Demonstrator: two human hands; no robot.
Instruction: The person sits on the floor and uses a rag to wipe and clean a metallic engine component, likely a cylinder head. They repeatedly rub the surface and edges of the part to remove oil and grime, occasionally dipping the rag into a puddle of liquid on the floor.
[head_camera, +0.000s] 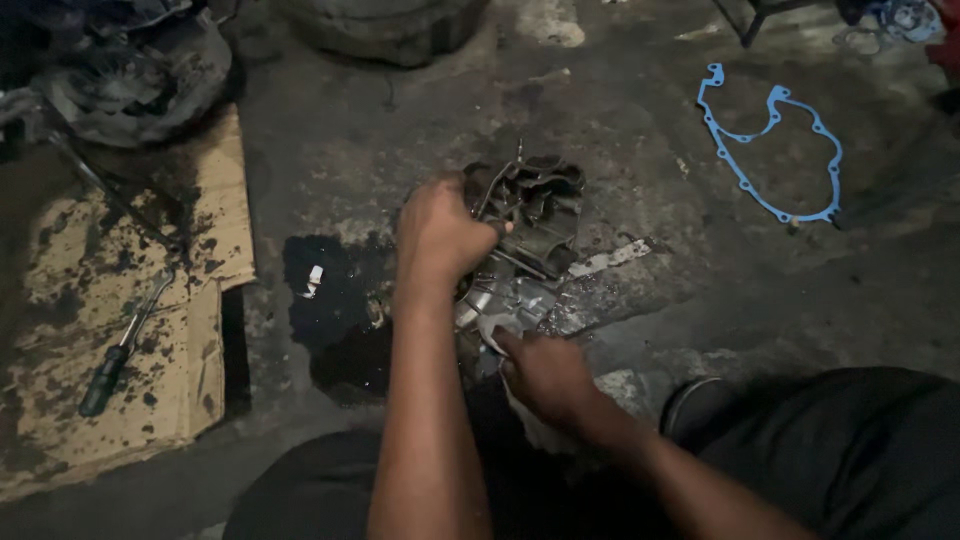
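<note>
A greasy metal engine casing (535, 215) lies on the concrete floor in the middle of the head view. My left hand (440, 235) is closed on its left side, gripping the edge. My right hand (545, 375) sits at the casing's near end, fingers closed on a pale rag (495, 330) pressed against the shiny metal. What lies under the rag is hidden.
An oil puddle (335, 300) spreads left of the casing. Stained cardboard (110, 300) at the left carries a green-handled screwdriver (115, 355) and a dark engine part (130, 75). A blue gasket (775, 150) lies at the upper right. My knees fill the bottom edge.
</note>
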